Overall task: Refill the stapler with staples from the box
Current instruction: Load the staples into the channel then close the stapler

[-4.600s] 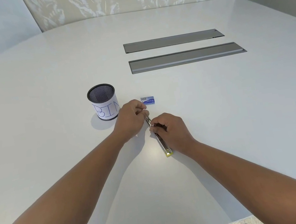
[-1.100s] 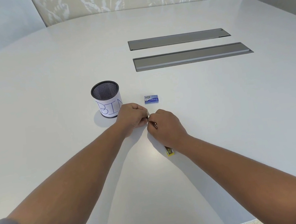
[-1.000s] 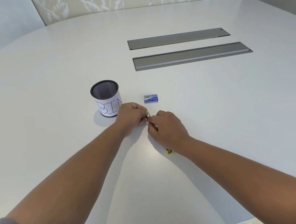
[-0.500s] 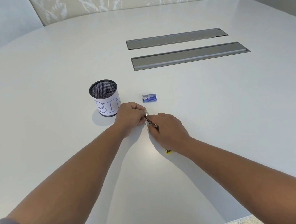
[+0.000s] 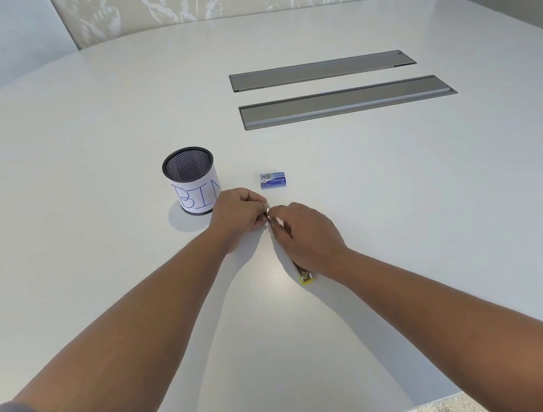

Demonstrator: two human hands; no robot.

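A slim stapler [image 5: 304,274] with a yellow end lies on the white table [image 5: 401,206], pointing away from me. My right hand [image 5: 308,235] covers most of it and presses on it. My left hand [image 5: 238,215] pinches the stapler's far metal end, fingers closed. The two hands meet at that tip, so what sits between the fingertips is hidden. A small blue staple box [image 5: 273,180] rests shut on the table just beyond the hands, untouched.
A black mesh cup [image 5: 191,182] wrapped in white paper marked "BIN" stands left of the staple box, close to my left hand. Two long grey recessed panels [image 5: 346,102] lie farther back. The table's near edge runs at the bottom right.
Over the last second both hands stay at the stapler's far tip with only small finger shifts. Compared with several seconds ago, my right hand covers more of the stapler.
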